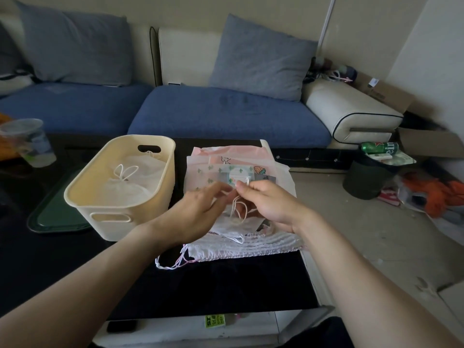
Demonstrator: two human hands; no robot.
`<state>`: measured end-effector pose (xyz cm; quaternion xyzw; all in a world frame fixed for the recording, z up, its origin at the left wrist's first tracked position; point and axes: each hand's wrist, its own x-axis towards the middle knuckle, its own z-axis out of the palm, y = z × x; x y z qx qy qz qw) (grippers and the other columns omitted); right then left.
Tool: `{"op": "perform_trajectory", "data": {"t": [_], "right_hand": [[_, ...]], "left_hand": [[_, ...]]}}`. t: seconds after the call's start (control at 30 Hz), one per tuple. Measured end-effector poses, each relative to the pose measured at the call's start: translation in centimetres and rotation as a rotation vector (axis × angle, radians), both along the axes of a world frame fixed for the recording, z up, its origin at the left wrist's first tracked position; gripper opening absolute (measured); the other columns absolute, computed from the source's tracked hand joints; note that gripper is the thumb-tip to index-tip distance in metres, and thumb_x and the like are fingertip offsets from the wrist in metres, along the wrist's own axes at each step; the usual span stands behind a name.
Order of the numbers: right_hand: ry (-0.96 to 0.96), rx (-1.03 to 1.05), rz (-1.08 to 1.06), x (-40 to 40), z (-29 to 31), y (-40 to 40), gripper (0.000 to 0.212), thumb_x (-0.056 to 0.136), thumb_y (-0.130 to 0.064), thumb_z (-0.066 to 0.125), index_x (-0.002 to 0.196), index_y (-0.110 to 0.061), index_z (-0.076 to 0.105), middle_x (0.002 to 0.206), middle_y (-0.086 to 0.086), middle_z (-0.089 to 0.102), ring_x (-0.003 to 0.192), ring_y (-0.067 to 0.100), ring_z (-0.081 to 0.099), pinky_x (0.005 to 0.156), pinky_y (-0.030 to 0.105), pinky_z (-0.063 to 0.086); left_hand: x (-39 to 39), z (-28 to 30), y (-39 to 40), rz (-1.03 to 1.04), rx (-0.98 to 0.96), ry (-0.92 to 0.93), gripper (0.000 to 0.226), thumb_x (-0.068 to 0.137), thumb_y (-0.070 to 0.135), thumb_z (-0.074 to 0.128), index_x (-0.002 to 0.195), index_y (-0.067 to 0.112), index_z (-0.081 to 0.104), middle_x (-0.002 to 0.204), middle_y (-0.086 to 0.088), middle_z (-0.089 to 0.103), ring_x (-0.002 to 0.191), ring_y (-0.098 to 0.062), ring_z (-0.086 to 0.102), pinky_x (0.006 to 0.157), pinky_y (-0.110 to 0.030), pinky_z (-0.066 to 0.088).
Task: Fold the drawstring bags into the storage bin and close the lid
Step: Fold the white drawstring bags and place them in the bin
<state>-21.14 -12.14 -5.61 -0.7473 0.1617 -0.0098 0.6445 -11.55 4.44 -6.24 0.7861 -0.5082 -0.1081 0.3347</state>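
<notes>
Both hands work above the stack of bags (241,172) beside the bin (120,187): the right hand (271,204) pinches a white cord (238,209), the left hand (198,212) lies loosely open, touching it. A green can (379,147) reads "ein".

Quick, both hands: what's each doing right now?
Left hand: blurred, fingers at the drawstring; grip cannot be told.
Right hand: pinching the drawstring.

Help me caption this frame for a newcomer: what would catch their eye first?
Probably the two hands at centre: the right hand pinches a white drawstring while the left hand reaches in beside it, over a pile of printed drawstring bags on the dark table. Left of them stands the cream storage bin, lid off, with a white bag already inside.
</notes>
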Motion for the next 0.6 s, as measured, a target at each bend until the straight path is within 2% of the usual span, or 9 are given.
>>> {"op": "perform_trajectory", "data": {"t": [0.07, 0.13, 0.23, 0.33, 0.37, 0.43, 0.5, 0.6], "right_hand": [[0.002, -0.058, 0.027, -0.1, 0.0, 0.1, 0.045, 0.106, -0.035, 0.046, 0.103, 0.002, 0.071, 0.074, 0.001, 0.074, 0.072, 0.012, 0.07, 0.071, 0.021, 0.055], [0.012, -0.119, 0.036, -0.2, 0.1, 0.0, 0.049, 0.106, -0.039, 0.043, 0.102, 0.001, 0.071, 0.078, 0.005, 0.075, 0.073, 0.013, 0.072, 0.079, 0.028, 0.058], [0.024, -0.22, 0.048, -0.3, 0.1, -0.1, 0.051, 0.107, -0.042, 0.039, 0.097, -0.005, 0.072, 0.083, 0.009, 0.077, 0.08, 0.018, 0.073, 0.093, 0.039, 0.054], [0.021, -0.297, 0.057, -0.3, 0.2, -0.2, 0.053, 0.107, -0.043, 0.037, 0.098, -0.004, 0.072, 0.082, 0.007, 0.077, 0.082, 0.018, 0.073, 0.092, 0.04, 0.054], [0.021, -0.31, 0.066, -0.3, 0.3, -0.2, 0.053, 0.107, -0.042, 0.037, 0.099, -0.003, 0.072, 0.08, 0.005, 0.076, 0.079, 0.015, 0.072, 0.09, 0.038, 0.055], [0.036, -0.338, 0.085, -0.4, 0.4, 0.1, 0.051, 0.108, -0.039, 0.037, 0.098, -0.002, 0.071, 0.076, 0.001, 0.075, 0.076, 0.014, 0.071, 0.088, 0.04, 0.055], [0.046, -0.379, 0.092, -0.3, 0.6, 0.4, 0.05, 0.108, -0.039, 0.037, 0.098, -0.002, 0.07, 0.077, 0.0, 0.076, 0.078, 0.016, 0.072, 0.09, 0.044, 0.056], [0.032, -0.387, 0.042, -0.1, 0.6, 1.1, 0.054, 0.108, -0.042, 0.037, 0.099, 0.001, 0.07, 0.087, 0.012, 0.077, 0.091, 0.033, 0.072, 0.095, 0.052, 0.053]], "left_hand": [[-0.2, 0.1, 0.1, -0.055, 0.028, 0.208, 0.026, 0.105, 0.026, 0.043, 0.119, 0.012, 0.06, 0.105, -0.008, 0.069, 0.097, -0.022, 0.064, 0.089, -0.045, 0.049], [-0.1, 0.1, 0.0, -0.039, 0.054, 0.28, 0.02, 0.102, 0.02, 0.052, 0.106, 0.005, 0.065, 0.097, -0.017, 0.067, 0.093, -0.033, 0.061, 0.087, -0.05, 0.048], [0.3, 0.2, -0.2, -0.039, 0.095, 0.188, 0.014, 0.097, 0.02, 0.061, 0.096, 0.011, 0.072, 0.088, -0.01, 0.069, 0.083, -0.026, 0.063, 0.078, -0.038, 0.05], [0.8, 0.4, -0.1, -0.036, 0.133, 0.088, 0.026, 0.099, 0.026, 0.055, 0.079, 0.016, 0.068, 0.067, 0.002, 0.062, 0.058, -0.011, 0.052, 0.058, -0.024, 0.044], [0.9, 0.3, -0.1, -0.026, 0.152, 0.051, 0.03, 0.101, 0.027, 0.053, 0.077, 0.015, 0.066, 0.065, 0.006, 0.06, 0.056, -0.008, 0.051, 0.055, -0.019, 0.041], [1.2, 0.0, -0.2, 0.012, 0.181, 0.002, 0.033, 0.103, 0.03, 0.047, 0.081, 0.012, 0.064, 0.074, 0.009, 0.064, 0.064, -0.007, 0.058, 0.06, -0.019, 0.044], [1.5, -0.5, -0.4, 0.086, 0.166, 0.045, 0.035, 0.104, 0.03, 0.043, 0.078, 0.014, 0.059, 0.076, 0.005, 0.064, 0.065, -0.01, 0.058, 0.062, -0.023, 0.045], [1.3, -0.9, -0.8, 0.17, 0.037, 0.224, 0.04, 0.104, 0.029, 0.043, 0.067, 0.017, 0.052, 0.055, 0.007, 0.057, 0.047, -0.004, 0.047, 0.051, -0.021, 0.042]]}}
